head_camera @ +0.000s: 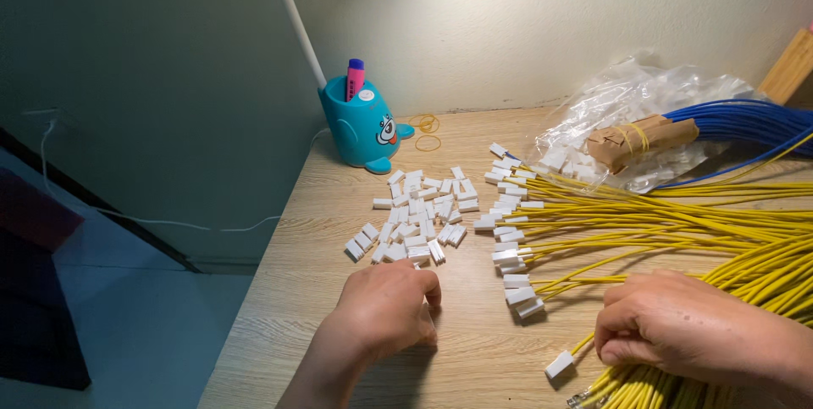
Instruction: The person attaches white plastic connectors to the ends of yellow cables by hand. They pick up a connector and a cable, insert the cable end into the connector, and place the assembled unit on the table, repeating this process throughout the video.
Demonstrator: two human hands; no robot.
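My left hand [385, 307] rests knuckles-up on the wooden table [305, 290], fingers curled at the near edge of a scatter of small white plastic connectors [419, 218]; whether it pinches one is hidden. My right hand [677, 328] lies closed on a bundle of yellow wires [677, 223], and one wire with a white connector [560, 364] on its end sticks out from under it. Several yellow wires fitted with white connectors [512, 240] fan out to the left of that hand.
A blue animal-shaped pen holder [366, 129] with a pink marker stands at the back beside a white lamp stem [292, 11]. Rubber bands [426, 131] lie near it. A clear plastic bag [635, 113], blue wires [745, 121] and a taped bundle sit back right. The table's left edge drops to the floor.
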